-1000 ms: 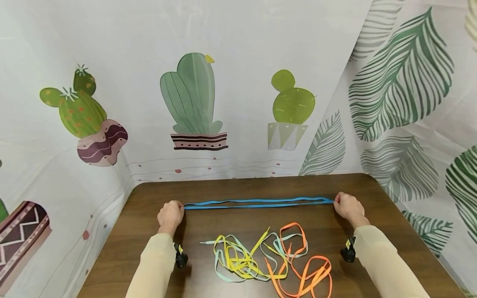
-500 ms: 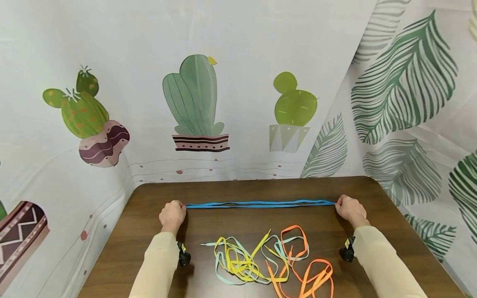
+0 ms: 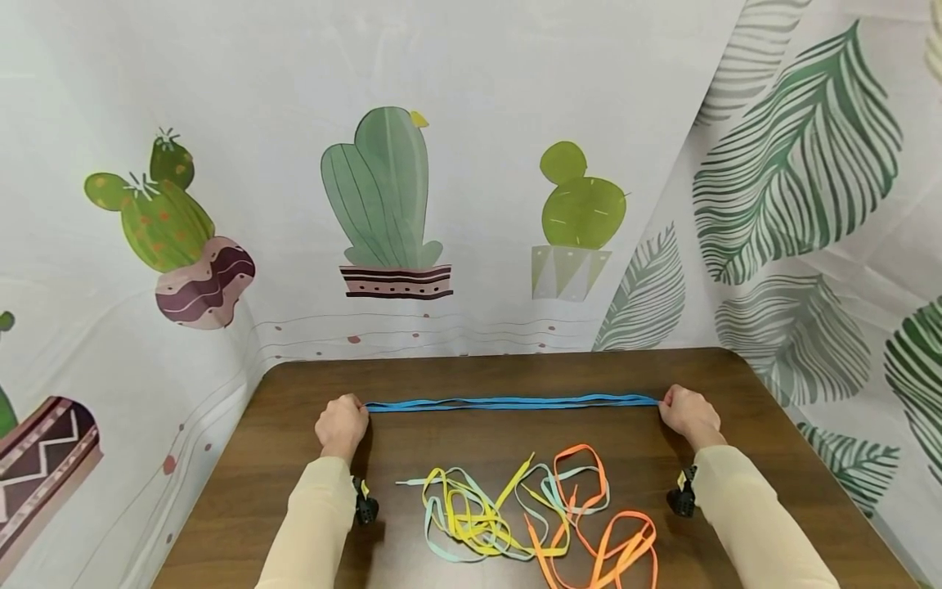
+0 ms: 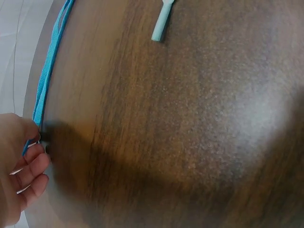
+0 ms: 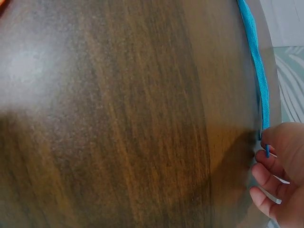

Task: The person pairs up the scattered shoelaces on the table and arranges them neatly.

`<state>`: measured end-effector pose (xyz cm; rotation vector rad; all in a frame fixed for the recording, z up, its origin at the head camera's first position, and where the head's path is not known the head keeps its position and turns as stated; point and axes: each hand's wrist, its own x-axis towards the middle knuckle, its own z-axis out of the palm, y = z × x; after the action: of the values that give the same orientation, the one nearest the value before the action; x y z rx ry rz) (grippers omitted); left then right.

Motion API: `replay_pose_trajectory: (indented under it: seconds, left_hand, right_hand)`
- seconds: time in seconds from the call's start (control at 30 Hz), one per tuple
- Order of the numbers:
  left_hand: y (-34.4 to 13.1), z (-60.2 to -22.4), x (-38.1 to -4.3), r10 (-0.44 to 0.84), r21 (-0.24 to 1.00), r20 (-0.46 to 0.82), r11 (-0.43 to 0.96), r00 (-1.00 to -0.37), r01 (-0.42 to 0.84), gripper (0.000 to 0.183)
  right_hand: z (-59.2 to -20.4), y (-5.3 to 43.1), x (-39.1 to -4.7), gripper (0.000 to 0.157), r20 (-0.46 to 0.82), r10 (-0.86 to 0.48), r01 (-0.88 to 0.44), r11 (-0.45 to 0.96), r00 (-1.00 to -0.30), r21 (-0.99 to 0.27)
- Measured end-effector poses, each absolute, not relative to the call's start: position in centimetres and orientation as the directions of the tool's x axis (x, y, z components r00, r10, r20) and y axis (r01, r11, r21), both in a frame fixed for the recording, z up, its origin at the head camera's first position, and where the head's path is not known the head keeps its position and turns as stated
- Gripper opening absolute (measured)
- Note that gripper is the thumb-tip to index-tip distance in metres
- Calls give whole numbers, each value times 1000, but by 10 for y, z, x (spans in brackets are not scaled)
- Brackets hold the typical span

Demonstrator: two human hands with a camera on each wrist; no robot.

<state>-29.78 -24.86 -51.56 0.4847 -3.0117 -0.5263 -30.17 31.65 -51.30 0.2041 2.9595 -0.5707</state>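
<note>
Blue lace (image 3: 515, 400); pinch-grip (both hands (image 3: 343, 424) (image 3: 690, 411))

Blue lace (image 5: 259, 66) stretched between hands (image 3: 342, 424)

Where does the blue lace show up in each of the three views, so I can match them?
Head: the blue lace stretches across below the picture's middle, between the left hand and the right hand.
Left wrist: upper left, slanting from the top edge down to the left hand.
Right wrist: upper right, running from the top edge down to the right hand.
Shared landmark: the brown wood-grain tabletop.
</note>
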Motion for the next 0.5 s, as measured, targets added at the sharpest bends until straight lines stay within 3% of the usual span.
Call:
replay_pose_trajectory:
  seconds: [0.5]
  left_hand:
    - [-251, -519, -296, -311, 346, 18, 893, -950, -286, 14]
  right_hand:
    - [-521, 319, -303, 14, -107, 94, 124, 934, -990, -334]
